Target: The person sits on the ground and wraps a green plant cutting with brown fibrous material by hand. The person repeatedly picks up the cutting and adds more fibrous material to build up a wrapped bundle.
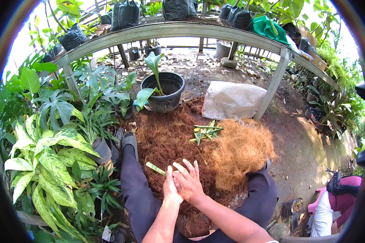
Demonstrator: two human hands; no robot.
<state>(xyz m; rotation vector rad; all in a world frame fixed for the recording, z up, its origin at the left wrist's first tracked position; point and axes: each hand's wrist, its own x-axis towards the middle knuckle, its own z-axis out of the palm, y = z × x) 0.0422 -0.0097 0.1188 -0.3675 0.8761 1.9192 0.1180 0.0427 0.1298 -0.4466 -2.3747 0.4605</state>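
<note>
My left hand (172,189) holds a variegated green leaf cutting (155,168), whose striped end sticks out to the left. Pressed against it, my right hand (190,182) has its fingers partly spread over the left hand; what lies between the palms is hidden. Both hands are above a heap of reddish-brown coconut coir (161,142). Beyond them, a small pile of green and yellow leaf cuttings (205,133) rests on the coir. To its right is a mound of loose orange-brown coconut fibre (243,152).
A black plastic pot (167,104) with a leafy plant stands ahead, beside a white woven sack (231,101). Potted plants crowd the left. A raised bench (176,30) with bagged plants spans the back. Another person (337,203) sits at lower right.
</note>
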